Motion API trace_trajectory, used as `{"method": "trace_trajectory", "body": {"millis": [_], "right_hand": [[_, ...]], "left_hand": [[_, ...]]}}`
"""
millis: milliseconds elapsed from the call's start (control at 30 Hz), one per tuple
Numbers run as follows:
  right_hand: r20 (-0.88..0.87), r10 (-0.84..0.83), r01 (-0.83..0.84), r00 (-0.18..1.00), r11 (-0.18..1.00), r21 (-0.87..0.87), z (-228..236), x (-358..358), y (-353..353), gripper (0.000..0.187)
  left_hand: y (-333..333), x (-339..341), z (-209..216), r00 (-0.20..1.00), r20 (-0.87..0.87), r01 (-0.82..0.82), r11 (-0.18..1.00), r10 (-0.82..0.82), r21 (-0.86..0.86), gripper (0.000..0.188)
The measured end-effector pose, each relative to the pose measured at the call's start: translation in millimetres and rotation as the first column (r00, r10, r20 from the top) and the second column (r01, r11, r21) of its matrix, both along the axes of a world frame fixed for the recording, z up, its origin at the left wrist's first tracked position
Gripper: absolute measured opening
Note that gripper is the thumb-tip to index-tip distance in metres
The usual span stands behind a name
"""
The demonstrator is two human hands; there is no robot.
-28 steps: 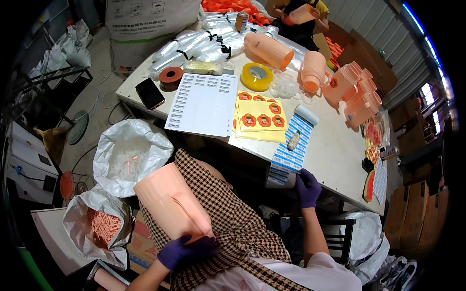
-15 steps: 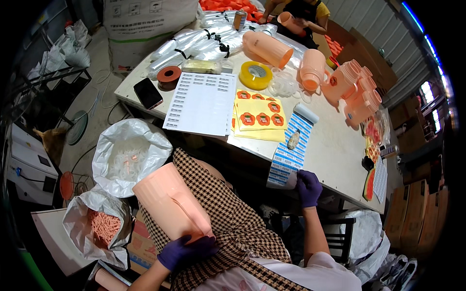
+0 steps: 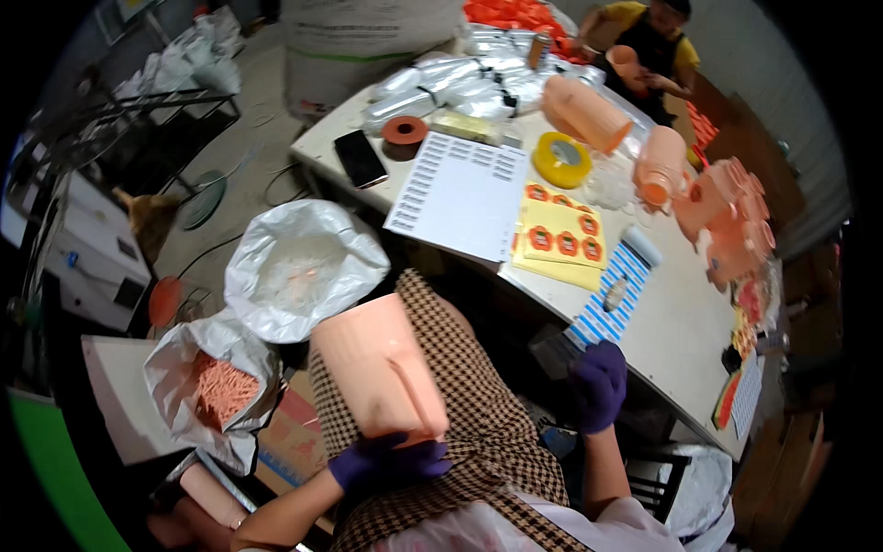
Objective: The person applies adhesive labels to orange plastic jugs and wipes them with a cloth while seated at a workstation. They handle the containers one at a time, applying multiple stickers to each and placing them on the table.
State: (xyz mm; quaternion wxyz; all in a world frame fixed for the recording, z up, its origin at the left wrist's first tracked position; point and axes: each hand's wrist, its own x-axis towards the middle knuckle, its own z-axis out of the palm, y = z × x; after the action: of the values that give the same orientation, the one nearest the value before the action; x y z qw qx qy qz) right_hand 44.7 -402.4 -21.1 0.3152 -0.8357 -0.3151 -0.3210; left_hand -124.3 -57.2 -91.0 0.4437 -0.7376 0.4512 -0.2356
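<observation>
My left hand, in a purple glove, is wrapped round the base of a peach plastic jug. The jug lies tilted on my lap, its wide end up and left and its handle facing right. Beside the table's front edge is my right hand, also gloved, with fingers curled together. What they pinch, if anything, is too blurred to make out. Just above it, a strip of blue-and-white labels hangs over the edge, unrolled from a small roll, with a small stone-like lump on it.
On the table lie yellow sticker sheets, a white label sheet, clear tape, a phone and several peach jugs. White sacks stand at left, one with pink sticks. Opposite, a co-worker handles a jug.
The whole view has shifted, so the table appears farther right. My right hand has drawn from the label strip's end toward me. My left hand still holds the jug on my lap.
</observation>
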Motion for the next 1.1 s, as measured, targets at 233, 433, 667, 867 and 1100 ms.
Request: {"method": "trace_trajectory", "body": {"millis": [233,433,667,867,1100], "right_hand": [[-0.244,-0.506,0.528,0.827,0.849,0.028,-79.8,5.3,-76.2,0.043],[-0.100,-0.564,0.546,0.820,0.822,-0.159,-103.7,-0.6,-92.2,0.038],[-0.083,-0.547,0.533,0.833,0.833,-0.150,-100.1,4.0,-88.5,0.023],[-0.053,-0.571,0.558,0.819,0.815,-0.153,-105.4,6.7,-90.4,0.022],[-0.026,-0.610,0.596,0.792,0.782,-0.182,-109.4,8.0,-99.2,0.024]], "left_hand": [[2.0,11.4,28.2,0.996,0.085,-0.020,1.000,0.020,-0.004,0.066],[4.8,5.6,6.4,0.965,-0.251,-0.010,0.941,-0.080,-0.340,0.063],[8.3,3.3,7.7,0.938,-0.347,-0.079,0.976,0.005,-0.200,0.076],[6.4,2.7,12.8,0.994,0.102,-0.055,0.996,0.047,0.076,0.070],[2.1,-4.8,-8.2,0.907,0.422,-0.134,0.952,0.006,0.275,0.069]]}}
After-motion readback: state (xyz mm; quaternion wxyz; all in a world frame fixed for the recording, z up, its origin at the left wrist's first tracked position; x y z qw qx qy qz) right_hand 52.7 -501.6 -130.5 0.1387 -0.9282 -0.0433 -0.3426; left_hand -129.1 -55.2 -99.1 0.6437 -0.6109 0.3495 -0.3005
